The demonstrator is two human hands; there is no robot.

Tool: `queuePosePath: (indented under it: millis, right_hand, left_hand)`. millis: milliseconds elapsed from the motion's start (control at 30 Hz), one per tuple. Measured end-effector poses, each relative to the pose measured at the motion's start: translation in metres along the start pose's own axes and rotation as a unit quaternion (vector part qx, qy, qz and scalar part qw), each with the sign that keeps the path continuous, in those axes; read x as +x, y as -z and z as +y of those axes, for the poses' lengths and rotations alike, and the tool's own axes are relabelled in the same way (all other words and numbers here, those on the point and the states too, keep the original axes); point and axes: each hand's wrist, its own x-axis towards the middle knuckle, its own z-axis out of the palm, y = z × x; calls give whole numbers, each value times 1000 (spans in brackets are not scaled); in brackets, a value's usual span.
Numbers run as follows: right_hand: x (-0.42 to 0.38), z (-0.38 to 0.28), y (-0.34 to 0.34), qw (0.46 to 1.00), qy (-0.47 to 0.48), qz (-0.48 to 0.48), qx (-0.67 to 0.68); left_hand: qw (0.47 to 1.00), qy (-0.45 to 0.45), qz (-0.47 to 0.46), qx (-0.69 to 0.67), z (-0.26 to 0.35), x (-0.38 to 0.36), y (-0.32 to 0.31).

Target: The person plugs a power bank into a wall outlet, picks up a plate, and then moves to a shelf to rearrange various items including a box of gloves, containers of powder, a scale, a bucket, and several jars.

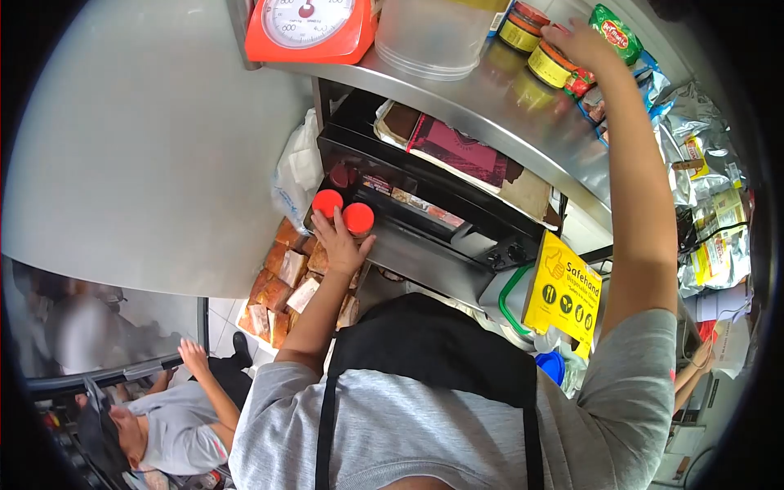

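My left hand [341,245] is open, its fingers spread against two red-lidded jars. One jar [327,202] is under my fingertips and the other jar [358,218] sits beside them. High on the steel shelf [506,106], my right hand [581,47] has its fingers curled over the orange lid of a yellow-labelled jar [549,67]; my thumb is hidden. A second yellow-labelled jar [520,31] stands just left of those fingers. Close by my right wrist is a green Del Monte pouch [616,34].
An orange kitchen scale [347,41] and a clear tub [433,41] occupy the shelf's left end. Wrapped brown food blocks [282,282] lie below my left hand. A yellow Safehand box [563,290] is near my right side. Another person [175,408] is at lower left.
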Motion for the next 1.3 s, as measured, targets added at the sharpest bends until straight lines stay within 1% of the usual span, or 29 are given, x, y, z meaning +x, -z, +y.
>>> queuePosePath:
  millis: [67, 100, 167, 200, 267, 300, 333, 367, 400, 433, 467, 500, 533, 567, 633, 667, 700, 733, 767, 800, 833, 900, 1000, 1033, 1133, 1167, 1200, 1233, 1300]
  right_hand:
    - [7, -2, -23, 997, -16, -38, -63]
    - [7, -1, -28, 998, -26, -9, -55]
    - [-1, -4, -29, 997, -48, 46, -39]
    - [-6, -3, -25, 999, -21, 28, 15]
    - [-21, -3, -8, 992, 37, -7, 123]
    - [-36, -12, 1, 974, 43, -43, 220]
    - [-58, -30, 21, 967, 54, -78, 234]
    - [-73, -40, 30, 968, 51, -95, 228]
    - [-91, -54, 43, 966, 93, -82, 226]
    - [-105, -67, 53, 957, 100, -113, 246]
    - [-120, -80, 63, 952, 137, -97, 257]
    - [-135, -96, 78, 943, 157, -125, 267]
    - [-143, -102, 78, 929, 231, -103, 269]
    - [-150, -109, 76, 926, 285, -67, 238]
    - [-147, -112, 79, 914, 302, -130, 236]
    - [-135, -107, 88, 900, 262, -229, 262]
    - [-120, -99, 92, 875, 218, -327, 283]
    - [-89, -83, 83, 895, 154, -323, 267]
    - [-58, -74, 76, 944, 102, -246, 198]
    - [-26, -65, 69, 975, 37, -175, 132]
    - [17, -36, 35, 996, 13, -46, 76]
    - [62, -8, -7, 998, 47, -6, 42]
    - [86, 5, -61, 996, 72, 4, 56]
    - [104, 9, -71, 989, 84, -112, 40]
    - [54, -33, -42, 998, -43, -41, -30]
    - [63, -25, -47, 999, -13, -35, -2]
    - [68, -16, -53, 998, -10, -41, 35]
    - [60, -17, -49, 996, -8, -47, 73]
    - [37, -21, -37, 992, 28, -37, 116]
  left_hand:
    - [999, -10, 46, -26, 4, -1, 5]
    - [997, -16, 68, -40, 7, -1, 8]
    - [981, -76, 135, -116, 26, 8, 24]
    - [969, -106, 166, -152, 38, 13, 36]
    - [940, -189, 191, -211, 82, 33, 74]
    - [920, -231, 206, -240, 107, 46, 94]
    - [894, -277, 195, -293, 131, 59, 112]
    - [873, -299, 136, -360, 154, 68, 130]
    - [864, -324, 72, -378, 173, 79, 145]
    - [854, -278, -1, -439, 194, 82, 156]
    - [840, -251, -43, -478, 209, 87, 161]
    - [843, -257, -35, -471, 218, 93, 163]
    - [846, -264, -27, -463, 224, 98, 167]
    - [849, -257, -45, -459, 227, 97, 179]
    - [856, -245, -82, -448, 224, 88, 204]
    - [845, -227, -107, -471, 218, 83, 199]
    - [833, -208, -131, -495, 208, 77, 186]
    - [820, -188, -155, -518, 198, 70, 172]
    - [829, -183, -147, -507, 187, 61, 160]
    - [839, -179, -139, -495, 176, 51, 148]
    - [854, -157, -130, -479, 165, 39, 136]
    - [881, -123, -109, -444, 142, 19, 107]
    - [912, -101, -71, -391, 110, 5, 62]
    - [918, -100, -59, -378, 104, 3, 52]
    - [934, -115, -36, -336, 92, 2, 28]
    - [938, -124, -28, -323, 89, 5, 21]
    - [940, -123, -20, -317, 86, 5, 13]
    - [942, -121, -14, -312, 84, 3, 5]
    - [947, -121, -6, -296, 80, 0, -5]
